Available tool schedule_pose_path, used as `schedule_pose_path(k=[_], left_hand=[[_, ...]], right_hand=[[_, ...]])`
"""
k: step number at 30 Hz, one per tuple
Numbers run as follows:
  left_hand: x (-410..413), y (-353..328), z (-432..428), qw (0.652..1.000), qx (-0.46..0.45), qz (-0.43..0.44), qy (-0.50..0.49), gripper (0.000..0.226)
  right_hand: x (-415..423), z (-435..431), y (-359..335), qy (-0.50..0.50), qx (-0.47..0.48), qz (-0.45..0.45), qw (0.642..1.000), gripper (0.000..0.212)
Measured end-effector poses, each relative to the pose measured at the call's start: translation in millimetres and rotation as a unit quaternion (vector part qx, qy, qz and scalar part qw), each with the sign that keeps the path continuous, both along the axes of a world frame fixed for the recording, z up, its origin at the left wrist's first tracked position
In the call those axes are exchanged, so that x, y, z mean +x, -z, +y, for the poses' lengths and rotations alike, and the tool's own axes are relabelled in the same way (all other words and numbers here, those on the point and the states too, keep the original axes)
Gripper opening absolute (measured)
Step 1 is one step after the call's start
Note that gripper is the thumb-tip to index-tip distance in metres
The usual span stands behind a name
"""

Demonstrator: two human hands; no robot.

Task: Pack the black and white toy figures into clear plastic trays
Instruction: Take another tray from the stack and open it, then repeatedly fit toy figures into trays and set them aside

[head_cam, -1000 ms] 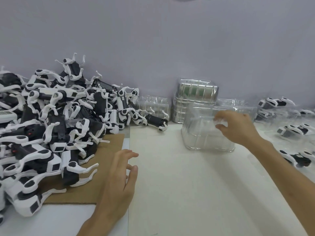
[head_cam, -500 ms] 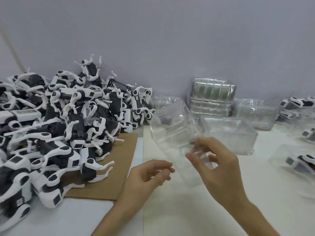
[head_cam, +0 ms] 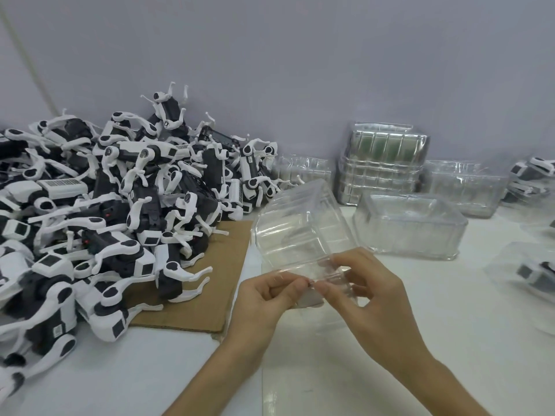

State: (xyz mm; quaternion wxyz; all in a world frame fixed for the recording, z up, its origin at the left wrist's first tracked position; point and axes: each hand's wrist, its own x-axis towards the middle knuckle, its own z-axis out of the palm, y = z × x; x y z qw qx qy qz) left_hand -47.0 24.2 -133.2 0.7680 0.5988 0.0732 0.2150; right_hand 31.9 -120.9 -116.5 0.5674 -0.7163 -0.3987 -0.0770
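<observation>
Clearly see-through and ribbed, the tilted tray — near rim pinched by both hands — hangs above the table.

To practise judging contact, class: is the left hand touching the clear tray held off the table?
Touching. The head view shows the left hand pinching the near rim of the clear tray, beside the right hand, which grips it too.
</observation>
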Motion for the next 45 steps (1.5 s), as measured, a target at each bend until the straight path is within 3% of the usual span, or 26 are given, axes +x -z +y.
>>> schedule_pose_path(k=[4, 11, 17, 24, 27, 29, 33, 40, 45], left_hand=[[0, -2, 2, 1.0, -0.015, 0.015, -0.012, 0.024], [-3, -3, 2, 0.994, -0.047, 0.001, 0.094, 0.032], [0, 2, 5, 0.999, -0.036, 0.012, 0.015, 0.019], [5, 10, 15, 0.997, -0.067, 0.006, -0.049, 0.019], [6, 15, 23, 0.993, -0.106, 0.006, -0.054, 0.018], [6, 18, 26, 0.991, -0.123, 0.009, -0.047, 0.015], [7, 21, 28, 0.988, -0.149, 0.015, -0.02, 0.016], [8, 23, 27, 0.988, -0.154, 0.017, -0.009, 0.017], [8, 23, 27, 0.988, -0.154, 0.023, -0.011, 0.02]], right_hand=[[0, -1, -1, 0.007, 0.012, -0.005, 1.0, 0.018], [11, -6, -3, 0.019, 0.044, 0.065, 0.997, 0.017], [13, -8, -4, 0.01, 0.058, 0.096, 0.994, 0.022], [24, -18, -21, 0.022, 0.114, 0.057, 0.992, 0.019], [49, -37, -42, 0.073, 0.12, -0.027, 0.99, 0.027], [71, -49, -57, 0.132, 0.072, -0.126, 0.981, 0.037], [121, -66, -74, 0.235, -0.079, -0.274, 0.929, 0.04], [176, -76, -46, 0.231, -0.268, -0.204, 0.913, 0.041], [180, -71, -27, 0.244, -0.349, -0.149, 0.892, 0.044]])
